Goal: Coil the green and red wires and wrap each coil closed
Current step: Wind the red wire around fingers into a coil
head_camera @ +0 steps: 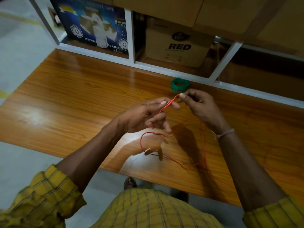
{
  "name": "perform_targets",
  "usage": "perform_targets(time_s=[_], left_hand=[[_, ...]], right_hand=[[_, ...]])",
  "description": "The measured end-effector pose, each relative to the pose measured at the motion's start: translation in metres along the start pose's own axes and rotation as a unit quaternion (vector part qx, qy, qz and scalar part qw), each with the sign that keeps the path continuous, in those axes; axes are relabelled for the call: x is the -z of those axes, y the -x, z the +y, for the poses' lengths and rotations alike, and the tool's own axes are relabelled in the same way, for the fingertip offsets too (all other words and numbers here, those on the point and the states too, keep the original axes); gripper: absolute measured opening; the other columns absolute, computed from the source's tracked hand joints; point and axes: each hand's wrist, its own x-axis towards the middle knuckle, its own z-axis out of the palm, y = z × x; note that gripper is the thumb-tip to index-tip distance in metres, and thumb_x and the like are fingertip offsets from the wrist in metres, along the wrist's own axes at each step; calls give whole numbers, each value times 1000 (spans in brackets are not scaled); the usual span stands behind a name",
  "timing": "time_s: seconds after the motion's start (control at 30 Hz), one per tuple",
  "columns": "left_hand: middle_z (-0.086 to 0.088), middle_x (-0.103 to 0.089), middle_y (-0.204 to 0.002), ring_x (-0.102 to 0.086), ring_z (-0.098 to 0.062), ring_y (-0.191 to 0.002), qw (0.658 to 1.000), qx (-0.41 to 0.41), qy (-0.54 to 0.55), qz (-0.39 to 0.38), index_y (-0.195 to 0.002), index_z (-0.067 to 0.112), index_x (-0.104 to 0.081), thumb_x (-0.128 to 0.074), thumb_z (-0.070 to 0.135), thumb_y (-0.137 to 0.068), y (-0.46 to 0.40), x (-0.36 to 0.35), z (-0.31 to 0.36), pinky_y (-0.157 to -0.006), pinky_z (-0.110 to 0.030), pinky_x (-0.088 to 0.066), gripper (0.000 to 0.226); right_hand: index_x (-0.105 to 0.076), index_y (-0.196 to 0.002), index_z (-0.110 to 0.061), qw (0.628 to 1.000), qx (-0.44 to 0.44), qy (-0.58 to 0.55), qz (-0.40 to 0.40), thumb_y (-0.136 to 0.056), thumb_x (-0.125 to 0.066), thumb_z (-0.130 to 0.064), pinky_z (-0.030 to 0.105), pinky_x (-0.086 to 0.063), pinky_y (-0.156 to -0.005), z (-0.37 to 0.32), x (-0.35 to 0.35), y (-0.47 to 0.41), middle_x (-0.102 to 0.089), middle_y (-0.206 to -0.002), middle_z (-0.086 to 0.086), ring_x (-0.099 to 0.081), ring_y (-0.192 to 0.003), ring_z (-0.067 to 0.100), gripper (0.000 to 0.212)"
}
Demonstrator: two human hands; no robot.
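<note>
The green wire (180, 85) lies as a small round coil on the wooden table (74, 99), near its far edge. Above the table's middle, my left hand (144, 116) pinches a doubled strand of the thin red wire (170, 102) between thumb and fingers. My right hand (199, 104) pinches the looped end of that strand just in front of the green coil. The red wire's loose length hangs down and sprawls over the table below my hands, toward the near edge.
Behind the table stands a white-framed shelf (131, 35) holding a blue printed box (92, 25) and a cardboard box marked RED (179, 45). Grey floor (21, 50) lies to the left and in front. My feet show below the table's near edge.
</note>
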Motion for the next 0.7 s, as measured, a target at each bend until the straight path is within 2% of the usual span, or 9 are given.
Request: perform_targets(time_s=[0.07, 0.17, 0.27, 0.37, 0.4, 0.47, 0.57, 0.63, 0.7], left_hand=[[2, -43, -51, -76, -32, -84, 999, -7, 35, -5, -155, 2, -41, -19, 21, -119, -1, -5, 2, -105, -62, -45, 46], [0, -51, -58, -76, -34, -91, 993, -44, 110, -9, -160, 9, -37, -15, 20, -119, -12, -17, 5, -114, -80, -25, 47], [-2, -54, -64, -76, -33, -95, 981, -86, 171, 10, -158, 13, -39, -15, 22, -119, -26, -26, 10, -108, -68, -37, 47], [-3, -56, -69, -77, -34, -103, 976, -99, 183, 59, -154, 18, -43, -22, 27, -119, -43, -26, 13, -112, -77, -32, 41], [-3, -57, -70, -77, -34, -108, 977, -97, 174, 80, -153, 19, -43, -25, 28, -119, -49, -24, 11, -111, -76, -34, 39], [-2, -57, -70, -75, -37, -117, 978, -77, 136, 140, -151, 23, -44, -30, 33, -118, -58, -21, 6, -98, -59, -46, 36], [-3, -61, -68, -74, -39, -120, 969, -50, 11, 244, -144, 21, -47, -34, 36, -118, -67, -16, -5, -72, -38, -35, 32], [-4, -65, -70, -77, -35, -114, 953, -33, -96, 284, -143, 21, -47, -35, 34, -118, -69, -14, -11, -73, -33, -40, 31], [-8, -65, -69, -79, -35, -107, 942, -26, -179, 283, -144, 16, -46, -38, 29, -118, -68, -17, -13, -84, -33, -53, 30]], right_hand=[[-72, -96, -12, 999, -14, -33, -10, -108, -60, -32, 16, -37, -57, 6, -4, -3, -55, -68, -16, -48, -57, -3, 26], [-73, -97, -15, 990, -92, -103, -34, -111, -53, -32, 17, -28, -40, 20, -14, 3, -46, -68, 0, -36, -43, 1, 30], [-68, -87, -18, 981, -138, -106, -88, -113, -49, -23, 14, -26, -35, 34, -26, 24, -50, -54, -9, -35, -36, -2, 33], [-75, -106, -23, 967, -141, -97, -190, -114, -46, -23, 16, -27, -34, 37, -29, 48, -54, -58, -2, -36, -36, 3, 30], [-75, -115, -24, 962, -133, -98, -215, -114, -46, -26, 17, -29, -34, 36, -27, 54, -55, -60, 2, -38, -36, 5, 29], [-71, -131, -24, 956, -111, -93, -254, -113, -49, -29, 21, -36, -38, 31, -17, 61, -60, -64, 7, -44, -38, 8, 29], [-66, -137, -22, 941, -67, -63, -325, -108, -61, -22, 26, -45, -44, 20, 7, 65, -67, -68, 8, -53, -46, 16, 30], [-68, -132, -17, 932, -46, -75, -352, -105, -66, -15, 26, -47, -45, 17, 23, 62, -66, -68, 9, -54, -49, 20, 27], [-68, -124, -6, 929, -25, -127, -347, -104, -64, -10, 24, -47, -45, 17, 37, 56, -64, -67, 10, -54, -48, 18, 21]])
